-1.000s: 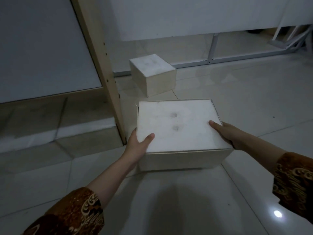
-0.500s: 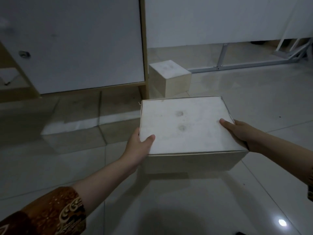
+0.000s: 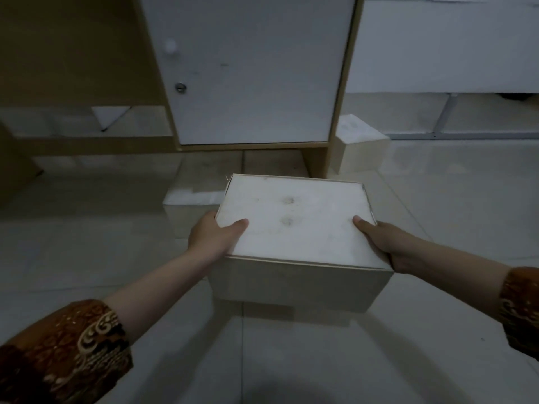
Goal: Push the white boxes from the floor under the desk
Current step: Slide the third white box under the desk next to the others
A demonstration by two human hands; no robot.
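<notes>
A large white box (image 3: 294, 225) with two dark smudges on its lid fills the middle of the view, held a little above the tiled floor. My left hand (image 3: 214, 236) grips its left side, thumb on the lid. My right hand (image 3: 383, 243) grips the right side the same way. A smaller white box (image 3: 360, 144) stands on the floor further back, right beside the wooden leg of the desk (image 3: 335, 118). The desk's white cabinet door (image 3: 250, 68) faces me, and the dark opening under the desk (image 3: 78, 53) lies to the left.
The cabinet door carries a small round lock (image 3: 180, 88). A white wall panel on a metal frame (image 3: 443, 115) runs along the back right. A wooden panel edge (image 3: 14, 167) stands at the far left. Glossy floor tiles (image 3: 87, 228) stretch to the left and right of the box.
The large box has come off the floor and moved left, from beside the desk leg to in front of the cabinet door. The view has swung left, showing the opening under the desk.
</notes>
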